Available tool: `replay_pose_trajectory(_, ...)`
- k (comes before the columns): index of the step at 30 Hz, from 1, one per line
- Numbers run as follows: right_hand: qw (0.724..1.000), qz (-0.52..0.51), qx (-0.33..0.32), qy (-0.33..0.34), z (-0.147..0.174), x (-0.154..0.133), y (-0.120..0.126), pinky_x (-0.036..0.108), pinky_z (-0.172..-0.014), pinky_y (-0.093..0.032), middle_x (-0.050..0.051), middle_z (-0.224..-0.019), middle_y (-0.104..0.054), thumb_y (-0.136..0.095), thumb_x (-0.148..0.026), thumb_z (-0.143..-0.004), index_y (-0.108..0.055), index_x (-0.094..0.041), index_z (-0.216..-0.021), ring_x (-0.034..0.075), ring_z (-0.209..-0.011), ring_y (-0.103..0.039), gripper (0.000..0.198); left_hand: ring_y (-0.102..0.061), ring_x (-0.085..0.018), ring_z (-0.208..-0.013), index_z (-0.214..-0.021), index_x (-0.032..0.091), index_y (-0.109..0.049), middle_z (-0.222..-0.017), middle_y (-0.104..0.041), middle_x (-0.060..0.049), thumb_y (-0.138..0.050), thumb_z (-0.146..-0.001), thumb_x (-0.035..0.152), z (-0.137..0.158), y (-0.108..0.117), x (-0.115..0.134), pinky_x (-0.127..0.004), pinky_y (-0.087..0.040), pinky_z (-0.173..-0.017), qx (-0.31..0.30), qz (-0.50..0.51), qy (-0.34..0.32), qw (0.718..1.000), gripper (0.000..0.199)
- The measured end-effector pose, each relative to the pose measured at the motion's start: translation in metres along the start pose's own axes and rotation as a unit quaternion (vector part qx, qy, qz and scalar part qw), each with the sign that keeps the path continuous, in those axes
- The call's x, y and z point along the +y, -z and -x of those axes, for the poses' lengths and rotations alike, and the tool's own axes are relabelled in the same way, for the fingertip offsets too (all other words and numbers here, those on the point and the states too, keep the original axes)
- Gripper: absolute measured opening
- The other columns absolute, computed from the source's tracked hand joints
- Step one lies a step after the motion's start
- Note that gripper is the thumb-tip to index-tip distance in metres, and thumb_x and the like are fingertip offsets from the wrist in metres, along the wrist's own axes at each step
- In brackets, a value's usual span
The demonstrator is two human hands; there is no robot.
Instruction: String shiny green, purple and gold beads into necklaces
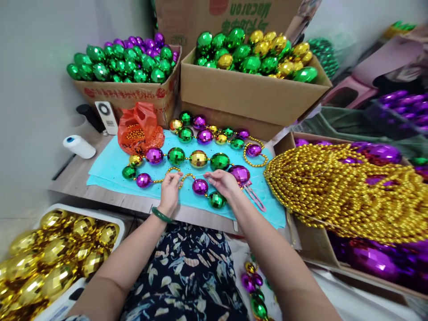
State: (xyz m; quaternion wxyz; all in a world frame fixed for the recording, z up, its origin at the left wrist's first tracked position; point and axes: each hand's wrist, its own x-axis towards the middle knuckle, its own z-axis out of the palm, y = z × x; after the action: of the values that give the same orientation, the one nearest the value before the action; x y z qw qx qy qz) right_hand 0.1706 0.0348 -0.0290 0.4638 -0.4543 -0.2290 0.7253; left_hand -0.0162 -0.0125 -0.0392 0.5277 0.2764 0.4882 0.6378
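My left hand [170,189], with a green bangle [161,215] at the wrist, pinches the thin gold bead chain [182,180] of a large necklace on the blue cloth [113,178]. My right hand [222,182] hovers just to the right, thumb and fingertips drawn together; anything between them is too small to make out. Beneath it are a purple faceted bead [200,187] and a green faceted bead [217,199] of the necklace. Its upper row runs through a gold bead [198,158] to a larger purple bead [239,174]. Pink scissors or tweezers [256,197] lie beside that one.
A second necklace [204,136] lies behind. Boxes of green and purple beads [125,89] and green and gold beads [234,84] stand at the back. Gold bead strands [344,191] cover a box at right; a white bin [122,218] is at left. A red bag [147,116] sits near a thread spool [79,147].
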Motion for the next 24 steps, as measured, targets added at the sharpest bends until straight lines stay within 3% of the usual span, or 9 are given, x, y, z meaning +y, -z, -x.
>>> replay_pose_trajectory(3, 0.999, -0.04, -0.009, 0.024, 0.009, -0.008, -0.007, 0.022, -0.057, -0.05, 0.005, -0.075, -0.066, -0.065, -0.01, -0.063, -0.042, -0.019, -0.06, 0.017, -0.078, -0.065, 0.025, -0.063, -0.014, -0.09, -0.074, 0.017, -0.051, -0.09, -0.065, -0.004, -0.066, -0.077, 0.023, 0.004, -0.01, 0.01, -0.019, -0.045, -0.063, -0.037, 0.14, 0.079, 0.986, 0.017)
replay_pose_trajectory(5, 0.995, -0.085, -0.043, 0.029, 0.016, -0.011, -0.017, 0.021, -0.052, -0.048, 0.001, -0.067, -0.06, -0.066, -0.016, -0.066, -0.041, -0.019, -0.064, 0.014, -0.071, -0.063, 0.025, -0.065, -0.016, -0.092, -0.075, 0.017, -0.049, -0.084, -0.063, -0.003, -0.067, -0.077, 0.019, 0.006, -0.018, 0.019, -0.018, -0.045, -0.061, -0.051, 0.215, 0.122, 0.968, 0.018)
replay_pose_trajectory(9, 0.988, -0.079, -0.134, 0.012, 0.022, -0.015, -0.036, 0.015, -0.035, -0.024, -0.009, -0.046, -0.032, -0.07, -0.026, -0.065, -0.041, -0.021, -0.068, 0.007, -0.041, -0.037, 0.03, -0.062, -0.01, -0.069, -0.075, 0.018, -0.047, -0.062, -0.051, 0.004, -0.064, -0.08, 0.016, 0.01, -0.03, 0.029, -0.015, -0.043, -0.054, -0.088, 0.273, 0.163, 0.944, 0.018)
replay_pose_trajectory(12, 0.989, 0.036, -0.138, 0.034, 0.019, -0.016, -0.045, 0.016, -0.035, -0.013, -0.011, -0.044, -0.023, -0.071, -0.03, -0.062, -0.041, -0.021, -0.067, 0.005, -0.036, -0.022, 0.032, -0.051, -0.007, -0.052, -0.074, 0.018, -0.047, -0.055, -0.045, 0.006, -0.065, -0.079, 0.021, 0.012, -0.029, 0.027, -0.016, -0.038, -0.047, -0.138, 0.242, 0.153, 0.948, 0.019)
replay_pose_trajectory(16, 0.97, 0.21, -0.097, 0.074, 0.007, -0.01, -0.046, 0.018, -0.036, -0.015, -0.01, -0.042, -0.028, -0.068, -0.033, -0.059, -0.043, -0.02, -0.061, 0.004, -0.035, -0.022, 0.028, -0.046, -0.007, -0.048, -0.07, 0.018, -0.044, -0.051, -0.042, 0.007, -0.071, -0.074, 0.026, 0.013, -0.02, 0.015, -0.017, -0.033, -0.045, -0.139, 0.164, 0.129, 0.968, 0.029)
replay_pose_trajectory(20, 0.959, 0.264, -0.063, 0.086, -0.003, -0.001, -0.041, 0.02, -0.037, -0.015, -0.01, -0.039, -0.029, -0.065, -0.029, -0.058, -0.041, -0.02, -0.056, 0.005, -0.035, -0.024, 0.026, -0.042, -0.007, -0.043, -0.066, 0.018, -0.04, -0.048, -0.038, 0.008, -0.074, -0.07, 0.03, 0.014, -0.014, 0.004, -0.018, -0.027, -0.042, -0.124, 0.114, 0.103, 0.98, 0.036)
replay_pose_trajectory(24, 0.944, 0.309, -0.071, 0.087, -0.003, -0.002, -0.037, 0.021, -0.039, -0.018, -0.009, -0.04, -0.032, -0.062, -0.032, -0.059, -0.044, -0.02, -0.057, 0.005, -0.036, -0.027, 0.022, -0.041, -0.007, -0.043, -0.068, 0.018, -0.042, -0.047, -0.036, 0.008, -0.072, -0.072, 0.032, 0.018, -0.013, 0.004, -0.018, -0.027, -0.043, -0.14, 0.097, 0.094, 0.981, 0.033)
